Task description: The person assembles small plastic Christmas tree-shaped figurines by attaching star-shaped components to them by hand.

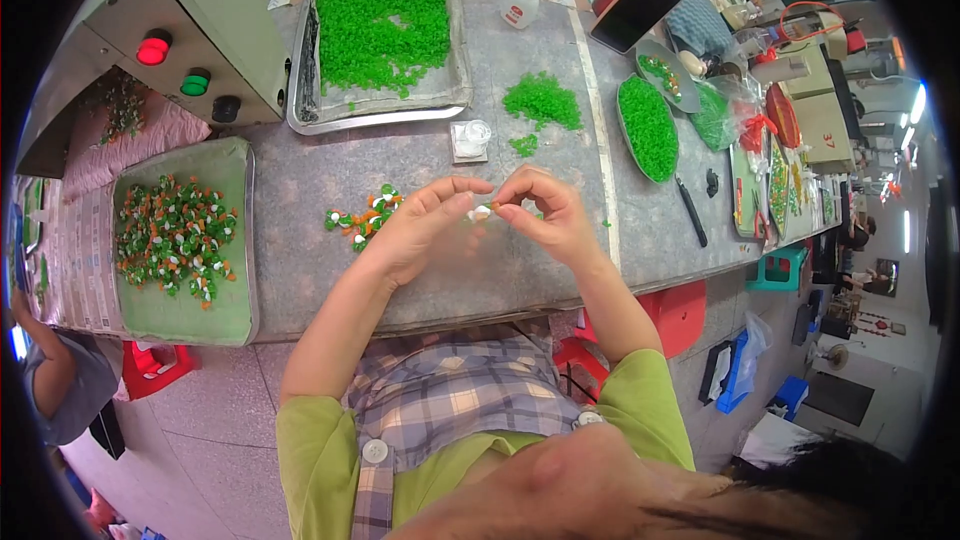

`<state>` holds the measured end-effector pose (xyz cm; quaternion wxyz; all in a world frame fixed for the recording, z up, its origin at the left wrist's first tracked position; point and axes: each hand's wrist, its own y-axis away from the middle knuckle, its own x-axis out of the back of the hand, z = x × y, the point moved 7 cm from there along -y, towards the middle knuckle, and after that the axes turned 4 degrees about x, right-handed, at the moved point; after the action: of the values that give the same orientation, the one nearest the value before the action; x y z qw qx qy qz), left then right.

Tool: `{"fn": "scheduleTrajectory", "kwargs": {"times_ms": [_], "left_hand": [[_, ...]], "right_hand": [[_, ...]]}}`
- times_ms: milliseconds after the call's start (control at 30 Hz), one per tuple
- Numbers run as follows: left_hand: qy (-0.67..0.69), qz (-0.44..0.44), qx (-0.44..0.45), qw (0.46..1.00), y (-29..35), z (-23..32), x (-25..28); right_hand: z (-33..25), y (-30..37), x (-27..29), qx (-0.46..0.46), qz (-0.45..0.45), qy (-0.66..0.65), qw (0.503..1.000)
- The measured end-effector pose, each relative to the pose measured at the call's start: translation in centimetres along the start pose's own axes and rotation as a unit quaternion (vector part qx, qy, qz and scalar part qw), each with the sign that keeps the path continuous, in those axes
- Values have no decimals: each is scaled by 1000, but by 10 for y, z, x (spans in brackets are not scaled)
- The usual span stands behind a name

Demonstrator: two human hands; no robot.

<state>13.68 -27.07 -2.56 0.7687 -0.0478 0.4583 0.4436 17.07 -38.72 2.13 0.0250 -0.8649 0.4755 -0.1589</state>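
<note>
Over the near part of the table, my left hand (425,225) and my right hand (548,215) meet at the fingertips. Both are closed in a pinch around a small white-and-orange piece (482,212), whose exact kind is too small to make out. Close to my left wrist lies a loose pile of small green, white and orange pieces (350,223). Beyond my hands sits a little square white holder (469,141) with a round white top. To its right is a heap of tiny green pieces (541,100).
A metal tray of green pieces (467,90) stands at the back. At left, a green tray (247,280) holds finished-looking coloured pieces beside a grey machine (225,20) with buttons. On the right are an oval dish of green pieces (647,130), a black pen (691,212) and a phone-like screen (636,12).
</note>
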Motion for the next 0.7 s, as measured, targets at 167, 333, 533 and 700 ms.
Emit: {"fn": "scheduleTrajectory", "kwargs": {"times_ms": [167,333,533,700], "left_hand": [[-32,77,-69,994,-1,9,2],[-88,116,-129,981,-2,13,15],[-140,127,-161,969,1,16,14],[-183,108,-136,968,-4,9,10]], "right_hand": [[41,-8,75,-96,150,84,980],[53,-29,84,-89,111,291,946],[49,-48,68,-69,-33,459,885],[22,-38,55,-125,45,-42,990]]}}
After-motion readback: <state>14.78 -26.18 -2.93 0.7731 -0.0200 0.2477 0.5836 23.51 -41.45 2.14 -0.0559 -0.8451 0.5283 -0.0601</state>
